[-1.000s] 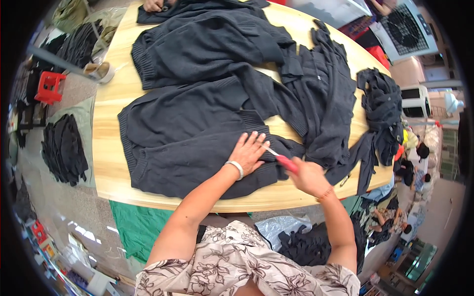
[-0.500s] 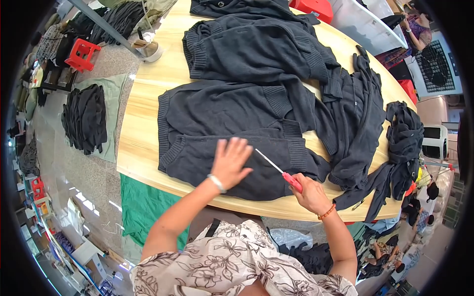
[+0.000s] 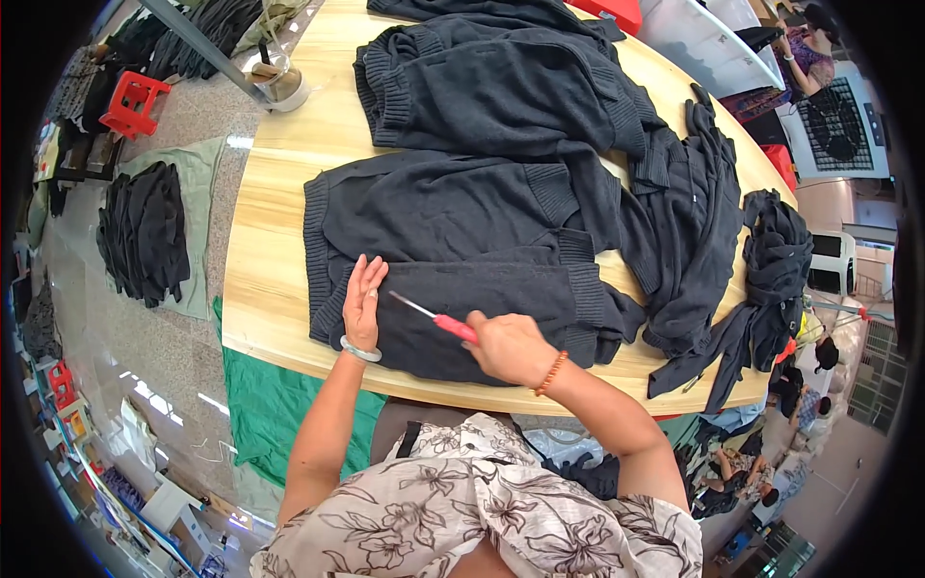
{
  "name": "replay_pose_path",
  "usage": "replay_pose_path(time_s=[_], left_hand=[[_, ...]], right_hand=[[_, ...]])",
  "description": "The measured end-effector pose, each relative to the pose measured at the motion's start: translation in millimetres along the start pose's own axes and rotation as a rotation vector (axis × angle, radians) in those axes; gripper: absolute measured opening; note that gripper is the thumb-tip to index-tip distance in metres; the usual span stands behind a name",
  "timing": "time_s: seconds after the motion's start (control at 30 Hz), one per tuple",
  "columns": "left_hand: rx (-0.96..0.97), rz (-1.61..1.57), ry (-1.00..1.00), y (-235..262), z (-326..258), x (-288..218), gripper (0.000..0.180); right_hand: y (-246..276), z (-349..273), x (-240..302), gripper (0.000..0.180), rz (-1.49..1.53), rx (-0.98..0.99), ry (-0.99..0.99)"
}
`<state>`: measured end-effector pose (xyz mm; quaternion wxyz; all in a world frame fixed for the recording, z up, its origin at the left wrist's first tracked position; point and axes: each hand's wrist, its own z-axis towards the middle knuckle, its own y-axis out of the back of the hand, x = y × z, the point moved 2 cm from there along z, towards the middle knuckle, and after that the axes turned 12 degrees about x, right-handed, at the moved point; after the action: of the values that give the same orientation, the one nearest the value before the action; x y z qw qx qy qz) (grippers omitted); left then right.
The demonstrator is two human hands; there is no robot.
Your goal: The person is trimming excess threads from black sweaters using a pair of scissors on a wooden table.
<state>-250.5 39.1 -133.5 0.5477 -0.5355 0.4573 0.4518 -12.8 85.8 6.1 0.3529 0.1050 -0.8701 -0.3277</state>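
Observation:
My left hand lies on the lower left of a dark knitted sweater, with its fingers stretched out near the ribbed edge. It holds nothing. In my right hand is a pink-handled needle tool with a thin metal shaft. The shaft points left across the sweater toward my left hand; its exact tip shape is too small to tell. The sweater is spread flat, a ribbed sleeve laid along its near side. Just beyond it lies another dark knitted garment.
More dark garments and a bundled one lie along the right of the wooden table. A cup of tools stands at the left edge. On the floor are a garment pile and a red stool. Other people sit at the right.
My left hand has slid left toward the sweater's ribbed edge. My right hand has moved left over the sweater, carrying the needle tool. The view has shifted slightly.

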Motion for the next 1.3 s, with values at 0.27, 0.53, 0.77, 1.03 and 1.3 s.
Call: replay_pose_path(time_s=[0.27, 0.53, 0.77, 1.03, 1.3], left_hand=[[-0.225, -0.435, 0.104, 15, -6, 4, 0.044], [-0.169, -0.267, 0.129, 10, -5, 6, 0.038], [-0.194, -0.171, 0.137, 25, -5, 7, 0.042], [-0.144, 1.040, 0.456, 34, -5, -26, 0.053], [-0.398, 1.271, 0.144, 86, 37, -13, 0.050]], right_hand=[[-6, 14, 16, 0.025, 0.004, -0.032, -0.080], [-4, -22, 8, 0.025, -0.047, -0.083, -0.265], [-17, 2, 24, 0.026, 0.158, -0.114, -0.025], [-40, -48, -19, 0.026, 0.175, -0.167, -0.138], [-60, -75, -16, 0.028, 0.206, -0.042, -0.135]])
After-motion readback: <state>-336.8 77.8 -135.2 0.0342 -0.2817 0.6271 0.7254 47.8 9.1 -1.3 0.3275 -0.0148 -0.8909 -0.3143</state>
